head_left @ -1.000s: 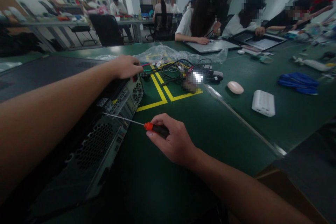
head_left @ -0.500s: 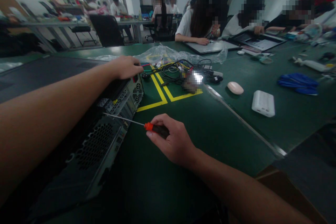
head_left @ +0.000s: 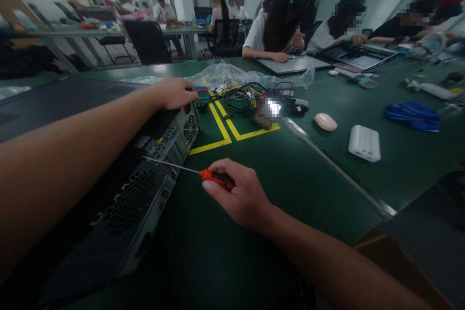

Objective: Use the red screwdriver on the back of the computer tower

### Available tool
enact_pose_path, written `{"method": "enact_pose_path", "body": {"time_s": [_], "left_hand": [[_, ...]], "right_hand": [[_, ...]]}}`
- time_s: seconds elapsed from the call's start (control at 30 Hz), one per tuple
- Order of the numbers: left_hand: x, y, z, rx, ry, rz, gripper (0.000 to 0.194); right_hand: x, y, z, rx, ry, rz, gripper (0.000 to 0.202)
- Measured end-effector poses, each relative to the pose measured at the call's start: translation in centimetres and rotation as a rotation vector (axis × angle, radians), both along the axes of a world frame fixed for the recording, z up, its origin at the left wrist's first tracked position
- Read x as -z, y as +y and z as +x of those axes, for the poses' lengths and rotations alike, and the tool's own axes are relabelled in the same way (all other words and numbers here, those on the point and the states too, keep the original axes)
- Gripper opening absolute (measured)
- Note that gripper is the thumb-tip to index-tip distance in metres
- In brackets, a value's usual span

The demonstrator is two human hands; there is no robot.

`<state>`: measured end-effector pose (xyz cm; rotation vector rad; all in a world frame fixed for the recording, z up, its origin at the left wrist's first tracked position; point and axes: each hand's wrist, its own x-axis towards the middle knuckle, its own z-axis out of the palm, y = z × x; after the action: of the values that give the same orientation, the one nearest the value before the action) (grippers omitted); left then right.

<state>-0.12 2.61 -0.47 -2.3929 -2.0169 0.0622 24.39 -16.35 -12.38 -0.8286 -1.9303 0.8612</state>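
Observation:
A desktop computer case (head_left: 145, 247) lies on its side at the left, its rear panel with vents and a fan grille facing right. My left hand (head_left: 173, 94) rests on the case's far rear corner, fingers laid over the edge and apart. My right hand (head_left: 245, 193) is closed round a screwdriver (head_left: 218, 178) with a red and black handle. The thin shaft points left, and its tip meets the edge of the rear panel. Whether a screw sits under the tip is too small to tell. My left forearm covers part of the case top.
Behind the case lie tangled cables (head_left: 240, 99) and clear plastic wrap (head_left: 214, 73) on the green table (head_left: 290, 179). A pinkish mouse-shaped object (head_left: 325, 122), a white box-shaped device (head_left: 364, 143) and a blue bundle (head_left: 413, 115) sit to the right. Other people work across the table.
The screwdriver handle has turned in my right hand, so a red stripe now shows along it. The tip stays at the same spot, and my left hand has not moved.

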Motion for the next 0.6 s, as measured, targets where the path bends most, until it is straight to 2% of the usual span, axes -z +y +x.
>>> {"method": "enact_pose_path", "body": {"time_s": [0.27, 0.5, 0.6], "left_hand": [[-0.31, -0.51, 0.47, -0.017, 0.019, -0.011, 0.081], [-0.19, -0.20, 0.35, -0.019, 0.003, -0.021, 0.082], [-0.13, -0.12, 0.29, -0.030, -0.002, -0.022, 0.082]], "right_hand": [[-0.07, 0.05, -0.17, -0.041, -0.062, -0.044, 0.027], [0.30, -0.06, -0.09, -0.039, -0.052, -0.049, 0.026], [0.35, -0.10, -0.03, -0.032, -0.056, -0.045, 0.019]]}}
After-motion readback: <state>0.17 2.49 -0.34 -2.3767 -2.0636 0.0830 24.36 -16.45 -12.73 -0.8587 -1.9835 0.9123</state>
